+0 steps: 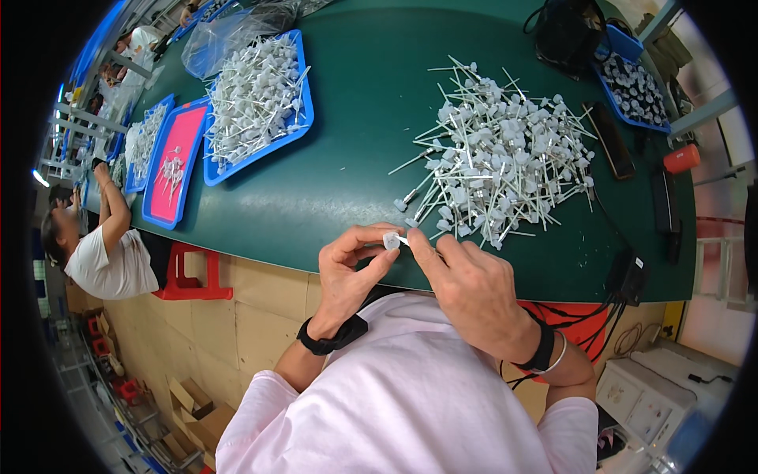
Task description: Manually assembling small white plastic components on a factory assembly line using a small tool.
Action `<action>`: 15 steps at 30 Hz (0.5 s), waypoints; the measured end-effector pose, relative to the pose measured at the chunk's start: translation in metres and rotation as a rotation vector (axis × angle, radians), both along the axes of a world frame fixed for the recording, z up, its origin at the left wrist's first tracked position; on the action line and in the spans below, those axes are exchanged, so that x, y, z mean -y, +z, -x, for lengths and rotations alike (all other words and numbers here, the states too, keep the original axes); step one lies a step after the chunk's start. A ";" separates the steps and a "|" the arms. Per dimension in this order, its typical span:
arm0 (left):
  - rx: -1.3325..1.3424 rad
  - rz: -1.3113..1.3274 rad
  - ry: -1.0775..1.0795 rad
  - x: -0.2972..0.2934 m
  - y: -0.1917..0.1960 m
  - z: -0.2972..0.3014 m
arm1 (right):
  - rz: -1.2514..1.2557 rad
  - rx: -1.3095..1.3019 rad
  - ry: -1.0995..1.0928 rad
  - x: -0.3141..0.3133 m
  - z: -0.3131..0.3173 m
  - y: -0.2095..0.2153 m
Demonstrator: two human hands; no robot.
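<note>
My left hand (353,270) and my right hand (466,284) meet at the near edge of the green table (355,166). Between their fingertips they pinch one small white pump piece (392,239): the left fingers hold its square cap, and the right fingers hold the thin tube end. Just beyond my hands lies a big loose pile of white pump heads with thin tubes (501,158). Both wrists wear black bands.
A blue tray (296,126) heaped with the same white parts sits at the far left, beside a tray with a pink inside (178,170). Another blue tray (632,91), a black bag (564,35) and dark devices lie at right. Another person (106,253) sits at left by a red stool (193,276).
</note>
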State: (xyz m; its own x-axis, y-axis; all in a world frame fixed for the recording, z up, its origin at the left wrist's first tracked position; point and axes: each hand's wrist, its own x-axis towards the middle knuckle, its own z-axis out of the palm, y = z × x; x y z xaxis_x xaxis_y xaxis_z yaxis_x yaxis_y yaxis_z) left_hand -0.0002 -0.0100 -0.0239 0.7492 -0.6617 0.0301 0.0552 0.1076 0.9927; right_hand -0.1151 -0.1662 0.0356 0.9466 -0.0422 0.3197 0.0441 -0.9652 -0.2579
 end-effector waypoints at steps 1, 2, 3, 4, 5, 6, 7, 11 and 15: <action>0.010 -0.004 0.001 0.000 0.000 0.000 | -0.001 0.005 0.003 0.000 0.000 0.000; 0.018 -0.006 0.003 0.000 0.000 0.001 | -0.001 0.002 0.003 0.000 0.000 -0.001; 0.025 -0.008 0.003 0.001 0.001 0.001 | 0.000 -0.001 0.002 0.000 0.000 -0.001; 0.032 -0.010 0.003 0.001 0.001 0.001 | 0.002 -0.005 0.001 0.000 0.000 -0.001; 0.042 -0.012 0.006 0.001 0.000 0.001 | 0.004 -0.002 -0.003 0.000 -0.001 -0.001; 0.053 -0.014 0.011 0.001 0.000 0.002 | 0.006 0.002 -0.006 -0.001 -0.001 -0.002; 0.063 -0.015 0.015 0.001 -0.001 0.002 | 0.008 0.006 -0.010 -0.001 -0.001 -0.002; 0.111 -0.059 0.045 0.002 0.004 0.005 | 0.064 -0.007 -0.040 -0.006 -0.002 -0.004; 0.240 -0.109 0.071 0.002 0.002 0.007 | 0.104 -0.036 -0.059 -0.010 -0.002 -0.004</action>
State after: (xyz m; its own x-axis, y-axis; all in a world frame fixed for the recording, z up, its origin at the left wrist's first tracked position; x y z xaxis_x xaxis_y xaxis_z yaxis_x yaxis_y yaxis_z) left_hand -0.0068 -0.0121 -0.0215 0.7738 -0.6168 0.1440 -0.1871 -0.0053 0.9823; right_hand -0.1131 -0.1565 0.0318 0.9543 -0.0662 0.2915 -0.0205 -0.9874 -0.1570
